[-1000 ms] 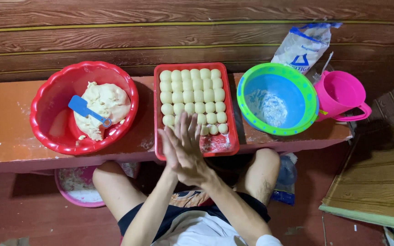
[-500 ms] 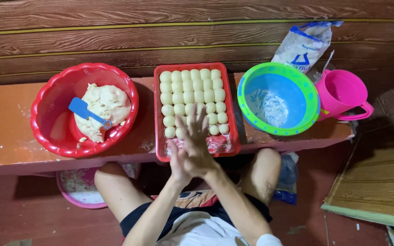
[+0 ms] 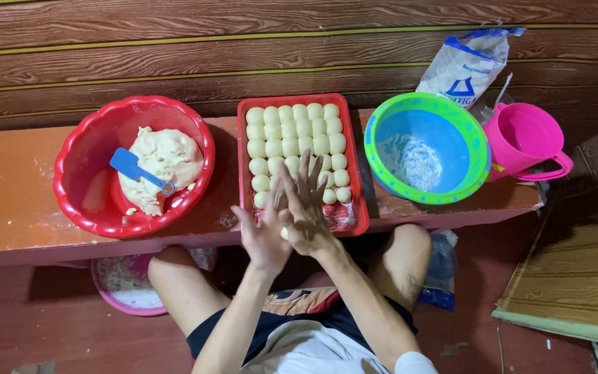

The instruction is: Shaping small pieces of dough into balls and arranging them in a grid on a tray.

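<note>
Nearest the camera, the left hand (image 3: 266, 235) and right hand (image 3: 309, 215) are pressed palm to palm over the bench's near edge. They're clamped on one small dough piece (image 3: 284, 233), and only a pale sliver shows between the palms. Looks to me like the rolling-into-a-ball step. If that piece is going in with the others, it needs the palms to part and a free spot. The only open room I can see is the near end of the tray.

Under the bench by the left knee there's one pink basin (image 3: 126, 287) with floury scraps.

On the bench (image 3: 8, 201), left to right:
- One red bowl (image 3: 84, 208) at the left end, holding one big dough lump (image 3: 167, 159) and one blue scraper (image 3: 133, 166).
- One red tray (image 3: 361, 208) in the middle with dough balls (image 3: 301, 128) six across. I count roughly thirty-odd, but the fingers cover a few, so don't quote me.
- One blue bowl with a green rim (image 3: 475, 149) with a dusting of flour (image 3: 413, 159).
- One pink jug (image 3: 524, 138) at the right end.

Farthest back, one flour bag (image 3: 468, 66) leans on the wooden wall behind the jug.
</note>
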